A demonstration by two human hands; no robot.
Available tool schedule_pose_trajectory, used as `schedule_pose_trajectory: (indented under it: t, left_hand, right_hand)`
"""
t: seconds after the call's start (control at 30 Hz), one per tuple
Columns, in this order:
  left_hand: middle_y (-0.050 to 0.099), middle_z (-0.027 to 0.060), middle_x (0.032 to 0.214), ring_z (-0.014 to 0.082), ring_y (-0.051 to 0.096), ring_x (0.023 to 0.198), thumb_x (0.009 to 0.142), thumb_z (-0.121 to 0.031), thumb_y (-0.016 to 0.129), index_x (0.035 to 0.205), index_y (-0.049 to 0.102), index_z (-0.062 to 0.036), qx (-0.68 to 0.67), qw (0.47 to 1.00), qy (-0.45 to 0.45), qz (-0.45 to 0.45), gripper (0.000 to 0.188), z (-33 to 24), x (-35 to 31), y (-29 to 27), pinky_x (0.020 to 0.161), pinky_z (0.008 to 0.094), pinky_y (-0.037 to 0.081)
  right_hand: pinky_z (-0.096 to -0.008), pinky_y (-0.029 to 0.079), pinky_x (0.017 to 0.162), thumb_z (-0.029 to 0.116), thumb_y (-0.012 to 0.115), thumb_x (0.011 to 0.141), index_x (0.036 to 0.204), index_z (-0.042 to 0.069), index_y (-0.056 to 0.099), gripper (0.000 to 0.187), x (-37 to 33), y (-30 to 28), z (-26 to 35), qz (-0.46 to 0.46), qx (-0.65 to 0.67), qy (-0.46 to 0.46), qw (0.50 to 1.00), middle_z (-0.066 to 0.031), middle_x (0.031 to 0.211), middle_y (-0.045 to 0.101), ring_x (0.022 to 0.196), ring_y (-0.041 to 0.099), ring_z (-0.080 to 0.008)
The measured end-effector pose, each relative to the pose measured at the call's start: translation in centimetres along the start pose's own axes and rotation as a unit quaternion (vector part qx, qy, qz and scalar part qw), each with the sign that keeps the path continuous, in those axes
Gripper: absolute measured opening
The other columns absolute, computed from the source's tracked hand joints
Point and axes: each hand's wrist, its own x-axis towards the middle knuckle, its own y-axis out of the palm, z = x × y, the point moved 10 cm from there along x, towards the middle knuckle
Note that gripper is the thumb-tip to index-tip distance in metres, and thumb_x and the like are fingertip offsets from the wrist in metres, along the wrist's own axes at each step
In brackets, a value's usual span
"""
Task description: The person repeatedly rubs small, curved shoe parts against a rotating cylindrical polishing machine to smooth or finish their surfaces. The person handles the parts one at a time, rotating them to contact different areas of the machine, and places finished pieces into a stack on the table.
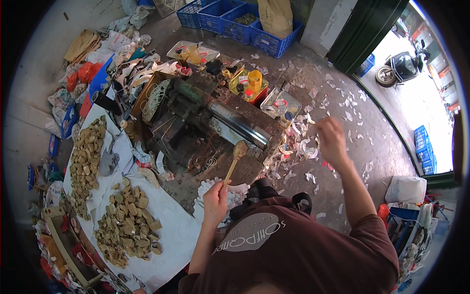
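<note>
My left hand (216, 200) grips the lower end of a thin wooden stick (233, 164) whose lumpy, tan-coated tip points up at a greasy roller machine (215, 122) with a shiny steel cylinder. My right hand (331, 139) is raised out to the right over the scrap-littered floor; its fingers are curled and I see nothing in it. A stack of white cut pieces (230, 193) lies right beside my left hand.
A white sheet (171, 220) at the left carries two heaps of tan blocks (126, 223). Trays with yellow bottles (254, 81) stand behind the machine. Blue crates (240, 22) line the back wall. White and red scraps litter the concrete floor (342, 108). A scooter (404, 66) is parked outside.
</note>
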Motion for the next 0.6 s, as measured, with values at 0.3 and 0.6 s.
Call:
schedule_pose_trajectory:
  t: [0.3,0.6]
  left_hand:
    - [0.057,0.0100,0.060,0.0170,0.054,0.052,0.096,-0.018,0.050,0.084,0.060,0.0010,0.005,0.994,-0.030,0.106,0.024,3.5,2.6,0.6,0.050,0.0320,0.042]
    - [0.053,0.0113,0.062,0.0276,0.054,0.050,0.091,-0.016,0.056,0.097,0.054,-0.0023,0.044,0.995,0.087,0.013,0.015,-0.2,2.2,-2.1,0.045,0.0379,0.041]
  right_hand:
    - [-0.0365,0.044,0.078,0.008,0.062,0.070,0.092,0.003,0.060,0.023,-1.7,10.5,22.2,0.092,0.230,-0.310,0.918,-0.0070,0.087,0.059,0.085,0.057,-0.0237]
    - [-0.0385,0.046,0.057,0.017,0.062,0.073,0.111,0.004,0.053,0.041,-1.3,18.8,22.8,0.186,0.098,-0.305,0.929,-0.0057,0.065,0.060,0.064,0.062,-0.0257]
